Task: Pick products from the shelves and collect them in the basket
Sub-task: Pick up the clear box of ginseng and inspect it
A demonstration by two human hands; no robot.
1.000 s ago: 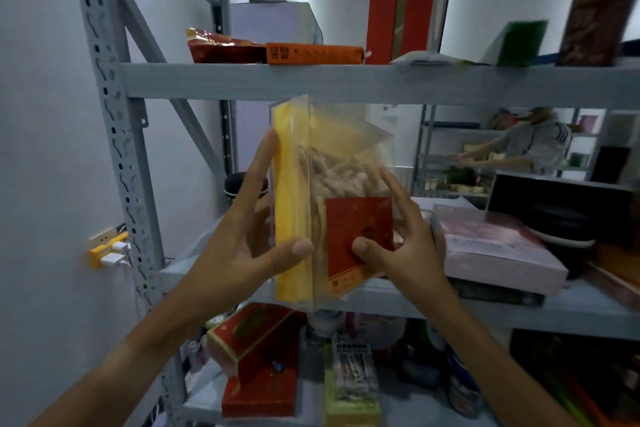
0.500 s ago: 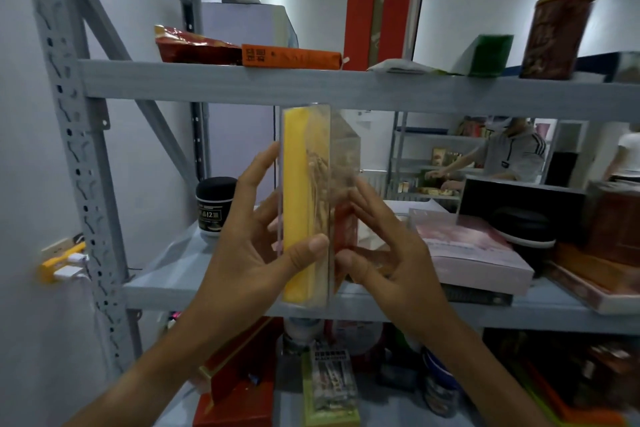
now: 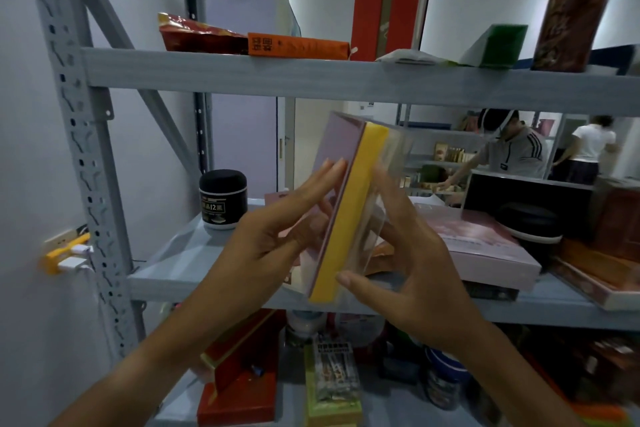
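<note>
Both hands hold a clear plastic product box [image 3: 353, 208] with a yellow side panel and a pale pink back, tilted, in front of the middle shelf [image 3: 180, 274]. My left hand [image 3: 277, 236] presses flat against the pink back. On the clear front face my right hand [image 3: 405, 263] grips with its thumb under the box's lower corner. The contents are hidden from this angle. No basket is in view.
A black jar [image 3: 223, 199] stands at the middle shelf's left; a pink flat box [image 3: 485, 246] and dark boxes lie to the right. The top shelf [image 3: 311, 76] carries packets and boxes. Red boxes and cans fill the lower shelf. Two people work behind the rack.
The box has been turned in my hands: its clear front with the red label rotated away, and the yellow side and pink back now face me. It also tilted rightwards.
</note>
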